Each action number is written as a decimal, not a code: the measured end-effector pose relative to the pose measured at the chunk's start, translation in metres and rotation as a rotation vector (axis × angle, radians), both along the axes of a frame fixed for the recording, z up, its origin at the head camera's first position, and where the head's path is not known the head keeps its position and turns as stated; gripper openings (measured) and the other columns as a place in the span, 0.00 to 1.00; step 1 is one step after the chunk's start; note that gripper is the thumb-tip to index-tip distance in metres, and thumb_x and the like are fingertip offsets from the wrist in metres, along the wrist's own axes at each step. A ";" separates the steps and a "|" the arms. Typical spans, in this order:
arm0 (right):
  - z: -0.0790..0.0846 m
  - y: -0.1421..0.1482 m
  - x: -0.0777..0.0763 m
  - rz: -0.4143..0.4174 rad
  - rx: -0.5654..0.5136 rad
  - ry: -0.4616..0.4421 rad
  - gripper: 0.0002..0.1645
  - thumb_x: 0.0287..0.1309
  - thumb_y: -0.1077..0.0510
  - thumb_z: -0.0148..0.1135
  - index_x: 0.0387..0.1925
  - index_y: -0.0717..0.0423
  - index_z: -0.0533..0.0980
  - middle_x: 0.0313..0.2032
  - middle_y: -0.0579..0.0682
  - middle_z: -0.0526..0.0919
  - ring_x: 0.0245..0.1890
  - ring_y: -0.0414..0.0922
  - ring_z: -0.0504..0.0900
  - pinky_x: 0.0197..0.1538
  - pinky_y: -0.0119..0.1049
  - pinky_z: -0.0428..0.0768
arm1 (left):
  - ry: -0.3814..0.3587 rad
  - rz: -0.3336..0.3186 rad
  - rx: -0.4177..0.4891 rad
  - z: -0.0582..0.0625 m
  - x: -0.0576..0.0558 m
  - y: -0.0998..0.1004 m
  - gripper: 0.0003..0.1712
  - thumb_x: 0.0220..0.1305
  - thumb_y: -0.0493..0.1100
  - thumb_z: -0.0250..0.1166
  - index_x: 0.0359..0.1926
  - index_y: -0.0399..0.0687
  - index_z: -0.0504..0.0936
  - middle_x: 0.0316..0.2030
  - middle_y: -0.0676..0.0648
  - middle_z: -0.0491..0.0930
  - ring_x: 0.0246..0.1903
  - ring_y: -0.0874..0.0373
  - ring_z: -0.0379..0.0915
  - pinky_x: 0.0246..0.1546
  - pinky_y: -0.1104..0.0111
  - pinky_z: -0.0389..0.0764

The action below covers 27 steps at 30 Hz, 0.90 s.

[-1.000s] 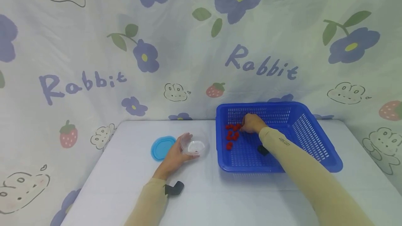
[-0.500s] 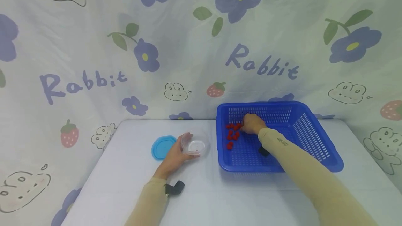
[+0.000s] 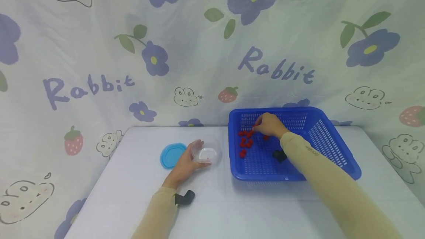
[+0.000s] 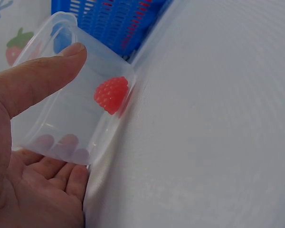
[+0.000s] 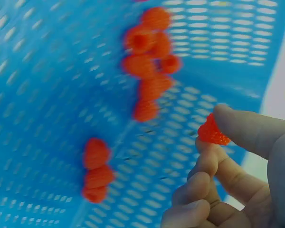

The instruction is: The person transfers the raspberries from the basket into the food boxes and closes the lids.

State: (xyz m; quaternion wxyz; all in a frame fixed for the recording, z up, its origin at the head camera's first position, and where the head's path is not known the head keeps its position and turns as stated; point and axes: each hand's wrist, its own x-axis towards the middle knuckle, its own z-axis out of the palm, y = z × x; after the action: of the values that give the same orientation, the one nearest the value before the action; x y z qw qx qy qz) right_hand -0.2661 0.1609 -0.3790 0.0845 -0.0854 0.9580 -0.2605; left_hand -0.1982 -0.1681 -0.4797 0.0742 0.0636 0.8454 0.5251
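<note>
One blue lid [image 3: 169, 156] first, far left, flat on the white table [image 3: 206, 213], partly out of sight behind the left hand [image 3: 183, 166]. Across to that hand: curved round a clear cup [image 3: 208, 151], thumb on one side, fingers on the other, fingertips only a blur through the plastic. Inside the cup, down at the base, a single red berry [image 4: 111, 95], plain in the left wrist view, barely a speck from the head. Same hold as half a second ago. On to the blue basket [image 3: 259, 177], cropped in both wrist views, with a cluster of red berries [image 5: 140, 65] toward the left wall, smeared in the right wrist view, hard to count. And now the right hand [image 3: 270, 124]! Pinching a small red berry [image 5: 213, 132] between thumb and forefinger, over the basket floor; from the head, just a hint of red at the fingertips. Up a touch since half a second ago, uncovering another berry [image 3: 266, 137] just beneath, hidden earlier
</note>
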 end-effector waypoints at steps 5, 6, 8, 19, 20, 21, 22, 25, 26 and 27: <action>0.015 -0.005 0.012 -0.048 -0.054 -0.017 0.20 0.53 0.50 0.64 0.43 0.60 0.79 0.45 0.58 0.80 0.46 0.56 0.77 0.47 0.50 0.76 | 0.011 0.000 0.006 0.000 0.000 0.000 0.56 0.38 0.54 0.77 0.67 0.62 0.56 0.63 0.60 0.64 0.67 0.59 0.50 0.65 0.48 0.51; 0.018 -0.006 0.014 -0.052 -0.063 -0.018 0.19 0.53 0.50 0.64 0.43 0.59 0.79 0.46 0.58 0.80 0.46 0.56 0.76 0.47 0.50 0.75 | 0.013 0.001 0.004 -0.001 0.000 0.000 0.55 0.38 0.54 0.77 0.67 0.62 0.56 0.63 0.61 0.64 0.67 0.59 0.51 0.65 0.48 0.51; 0.024 -0.008 0.020 -0.054 -0.075 -0.007 0.18 0.54 0.49 0.63 0.41 0.58 0.79 0.46 0.57 0.79 0.47 0.56 0.76 0.47 0.50 0.75 | 0.019 0.001 -0.001 -0.001 0.001 0.000 0.55 0.38 0.56 0.77 0.67 0.63 0.57 0.62 0.62 0.64 0.66 0.60 0.51 0.65 0.49 0.51; 0.047 -0.018 0.051 -0.034 -0.174 -0.007 0.17 0.53 0.46 0.64 0.41 0.51 0.80 0.28 0.51 0.77 0.22 0.48 0.74 0.23 0.36 0.73 | 0.017 -0.014 -0.004 -0.002 0.000 -0.002 0.55 0.39 0.58 0.76 0.67 0.64 0.56 0.63 0.61 0.64 0.67 0.57 0.51 0.64 0.47 0.52; 0.048 -0.020 0.054 -0.036 -0.183 -0.003 0.17 0.53 0.45 0.64 0.40 0.50 0.80 0.27 0.50 0.76 0.22 0.47 0.73 0.23 0.35 0.72 | 0.012 -0.016 -0.003 -0.002 0.000 -0.002 0.54 0.39 0.57 0.76 0.67 0.64 0.56 0.63 0.60 0.64 0.67 0.57 0.51 0.64 0.47 0.52; 0.049 -0.021 0.057 -0.031 -0.190 0.007 0.17 0.53 0.45 0.64 0.40 0.50 0.80 0.26 0.50 0.75 0.22 0.46 0.72 0.23 0.35 0.72 | 0.005 -0.017 -0.004 -0.001 0.001 -0.001 0.54 0.40 0.57 0.76 0.67 0.64 0.56 0.63 0.60 0.63 0.67 0.57 0.50 0.65 0.47 0.51; 0.050 -0.022 0.060 -0.026 -0.196 0.016 0.17 0.53 0.45 0.64 0.40 0.49 0.80 0.26 0.50 0.75 0.23 0.46 0.71 0.23 0.34 0.71 | 0.000 -0.019 -0.004 0.002 0.002 -0.001 0.54 0.41 0.56 0.76 0.67 0.63 0.55 0.64 0.59 0.63 0.67 0.56 0.50 0.65 0.47 0.51; 0.052 -0.026 0.071 -0.009 -0.227 0.046 0.16 0.53 0.46 0.65 0.41 0.49 0.79 0.26 0.50 0.75 0.24 0.46 0.71 0.24 0.35 0.70 | -0.008 -0.025 0.005 0.014 0.008 0.002 0.53 0.44 0.51 0.75 0.68 0.58 0.54 0.65 0.54 0.62 0.68 0.54 0.49 0.65 0.46 0.50; 0.053 -0.028 0.074 -0.001 -0.240 0.056 0.16 0.53 0.46 0.65 0.41 0.50 0.79 0.26 0.50 0.76 0.24 0.47 0.71 0.24 0.35 0.70 | -0.009 -0.024 0.009 0.019 0.010 0.003 0.53 0.44 0.50 0.75 0.68 0.57 0.55 0.65 0.53 0.62 0.67 0.54 0.50 0.65 0.47 0.50; 0.053 -0.029 0.078 0.006 -0.252 0.062 0.16 0.53 0.47 0.65 0.41 0.50 0.79 0.26 0.49 0.76 0.24 0.46 0.71 0.24 0.35 0.70 | -0.007 -0.027 0.012 0.024 0.013 0.004 0.53 0.45 0.49 0.75 0.69 0.54 0.55 0.65 0.52 0.62 0.67 0.53 0.50 0.65 0.47 0.50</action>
State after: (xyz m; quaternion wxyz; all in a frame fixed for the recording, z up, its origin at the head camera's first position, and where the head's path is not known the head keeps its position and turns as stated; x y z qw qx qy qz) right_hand -0.1885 0.1318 -0.3258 0.0441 -0.1064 0.9195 -0.3760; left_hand -0.1854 -0.1636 -0.4556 0.0840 0.0736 0.8409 0.5295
